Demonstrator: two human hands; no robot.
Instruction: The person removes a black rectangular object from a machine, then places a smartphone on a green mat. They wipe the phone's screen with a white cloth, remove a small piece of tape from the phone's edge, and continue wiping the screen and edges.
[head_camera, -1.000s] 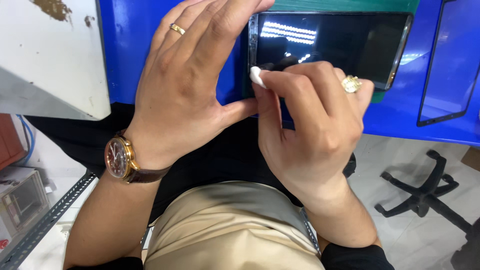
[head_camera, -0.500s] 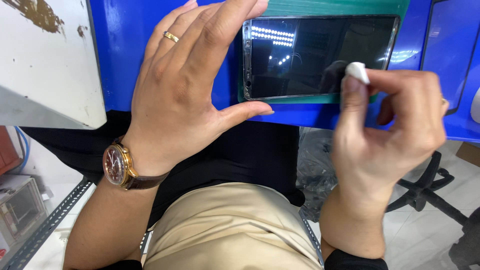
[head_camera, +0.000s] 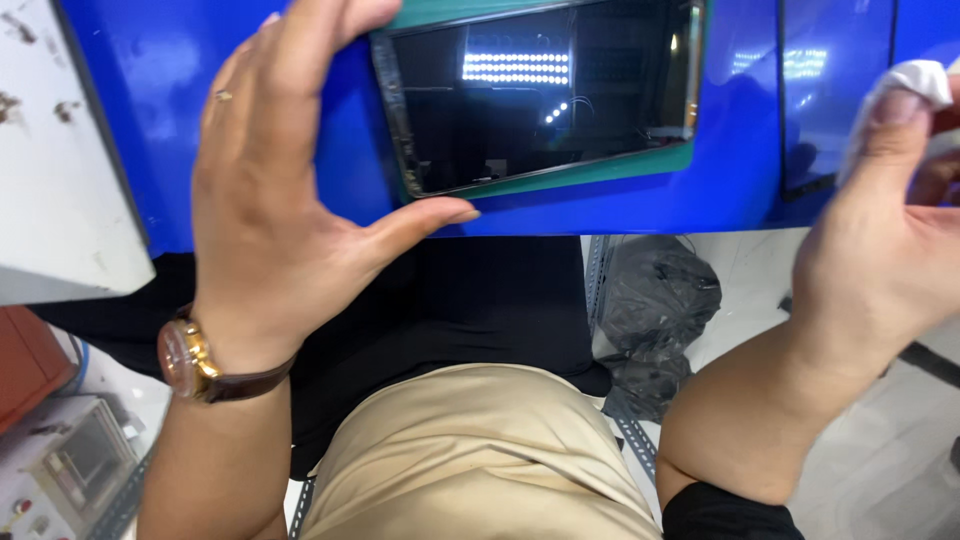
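Blue glossy worktop (head_camera: 730, 150) under head camera. Dark phone screen panel (head_camera: 540, 95) lies on green mat (head_camera: 560, 178) near table edge. Left hand (head_camera: 270, 190) open, cupped against panel's left end, thumb along near edge. Right hand (head_camera: 880, 230) off to right, pinching white wipe (head_camera: 915, 80). Risk: panel slides toward edge if left hand slackens. Separate glass sheet (head_camera: 835, 90) beside mat could be knocked. White box (head_camera: 60, 170) at left.

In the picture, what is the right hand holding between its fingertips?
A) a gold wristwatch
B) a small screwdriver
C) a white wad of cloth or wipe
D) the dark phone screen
C: the right hand pinches a white wad off to the side, apart from the dark screen, which the left hand steadies on the blue table.
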